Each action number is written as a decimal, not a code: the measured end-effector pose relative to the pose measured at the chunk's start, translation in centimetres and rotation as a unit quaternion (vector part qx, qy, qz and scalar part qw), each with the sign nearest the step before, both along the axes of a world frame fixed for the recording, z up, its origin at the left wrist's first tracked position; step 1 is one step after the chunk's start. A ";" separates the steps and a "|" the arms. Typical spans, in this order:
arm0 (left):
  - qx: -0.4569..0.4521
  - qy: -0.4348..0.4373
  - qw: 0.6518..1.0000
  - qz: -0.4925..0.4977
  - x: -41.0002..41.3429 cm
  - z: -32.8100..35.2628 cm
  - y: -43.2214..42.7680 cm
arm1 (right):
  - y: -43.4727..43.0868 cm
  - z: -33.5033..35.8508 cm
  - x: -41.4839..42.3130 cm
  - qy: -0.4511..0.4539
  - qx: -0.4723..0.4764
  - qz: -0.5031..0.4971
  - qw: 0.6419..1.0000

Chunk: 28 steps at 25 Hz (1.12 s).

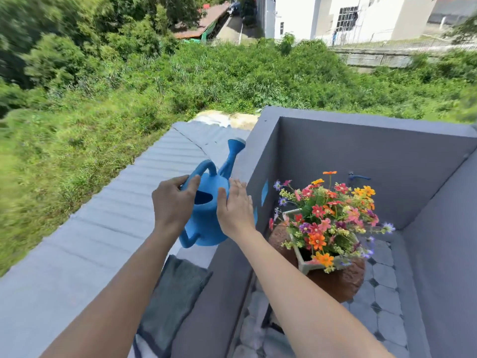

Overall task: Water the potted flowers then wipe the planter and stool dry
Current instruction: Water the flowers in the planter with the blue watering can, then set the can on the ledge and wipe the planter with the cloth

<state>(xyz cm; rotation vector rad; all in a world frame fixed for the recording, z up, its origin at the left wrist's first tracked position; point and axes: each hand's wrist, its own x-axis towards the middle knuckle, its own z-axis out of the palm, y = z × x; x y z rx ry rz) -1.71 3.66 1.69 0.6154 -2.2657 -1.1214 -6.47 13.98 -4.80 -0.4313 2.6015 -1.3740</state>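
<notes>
A blue watering can [209,218] stands on the grey parapet ledge [198,257], its spout pointing away from me. My left hand [174,202] grips its rim and top handle. My right hand [236,206] lies flat against its right side, fingers spread. To the right and lower down, colourful flowers [327,218] fill a pale hexagonal planter [307,267], which rests on a round brown stool [340,282]. A grey cloth [175,298] lies on the ledge under my left forearm.
The grey balcony wall [361,161] boxes in the corner, with a blue tap [357,177] on it behind the flowers. Pale tiles [382,313] cover the floor. Beyond the ledge, a corrugated roof [144,182] drops toward green bushes.
</notes>
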 end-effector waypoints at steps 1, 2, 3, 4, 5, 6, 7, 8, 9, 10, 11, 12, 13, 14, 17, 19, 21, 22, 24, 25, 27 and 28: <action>-0.004 0.005 1.000 0.010 -0.2 -1.0 -0.3 | -0.5 -0.7 -0.5 -0.007 0.011 0.009 1.000; -0.005 0.008 1.000 0.021 -0.4 -1.9 -0.5 | -1.0 -1.3 -1.0 -0.011 0.022 0.018 1.000; -0.007 0.010 0.999 0.030 -0.7 -2.9 -0.9 | -1.6 -1.8 -1.5 -0.012 0.034 0.028 0.999; -0.005 0.010 0.999 0.039 -0.9 -3.7 -1.0 | -2.0 -2.3 -2.0 -0.010 0.047 0.035 0.998; 0.002 0.010 0.999 0.050 -1.1 -4.4 -1.1 | -2.2 -2.8 -2.4 -0.008 0.058 0.040 0.998; 0.011 0.009 0.998 0.061 -1.3 -5.1 -1.1 | -2.5 -3.4 -2.8 -0.008 0.063 0.043 0.997; 0.017 0.009 0.997 0.070 -1.5 -5.6 -1.1 | -2.7 -3.9 -3.2 -0.009 0.065 0.043 0.997; 0.022 0.009 0.997 0.073 -1.7 -6.1 -1.0 | -2.8 -4.5 -3.5 -0.008 0.062 0.041 0.997; 0.024 0.009 0.997 0.072 -1.9 -6.5 -0.9 | -2.8 -5.0 -3.7 -0.007 0.058 0.038 0.998; 0.026 0.009 0.997 0.069 -2.0 -6.8 -0.8 | -2.8 -5.4 -3.9 -0.006 0.053 0.035 0.998; 0.026 0.010 0.997 0.066 -2.0 -7.0 -0.6 | -2.5 -5.7 -3.8 -0.004 0.048 0.031 0.998; 0.026 0.009 0.998 0.063 -2.0 -7.1 -0.5 | -2.3 -5.9 -3.8 0.001 0.044 0.027 0.999; 0.022 0.006 0.998 0.061 -2.0 -7.2 -0.3 | -2.2 -6.0 -3.7 0.007 0.041 0.023 0.999; 0.016 0.003 0.998 0.061 -1.9 -7.2 -0.1 | -2.0 -6.1 -3.5 0.012 0.039 0.020 0.999; 0.002 0.005 0.998 0.064 -1.5 -7.1 0.5 | -1.8 -6.1 -3.0 0.019 0.041 0.011 0.999; 0.001 0.004 0.998 0.065 -1.4 -7.1 0.7 | -1.6 -5.9 -2.9 0.021 0.056 0.010 0.998; 0.005 -0.006 0.998 0.059 -1.3 -7.1 0.7 | -1.4 -5.6 -2.9 0.017 0.075 0.009 0.997; 0.006 -0.010 0.999 0.053 -1.2 -7.0 0.7 | -1.4 -5.6 -2.9 0.012 0.082 0.008 0.997; 0.014 -0.015 0.999 0.044 -0.7 -6.8 0.7 | -1.2 -5.4 -2.3 0.002 0.087 0.004 0.996; 0.021 -0.017 0.999 0.044 -0.4 -6.5 0.7 | -1.2 -5.3 -1.9 0.000 0.085 0.001 0.996; 0.037 -0.014 0.998 0.048 0.2 -6.2 0.8 | -0.9 -5.6 -0.7 -0.004 0.069 -0.012 0.998; 0.050 -0.004 0.997 0.054 0.6 -6.1 0.7 | -0.8 -5.8 0.0 -0.010 0.059 -0.017 0.998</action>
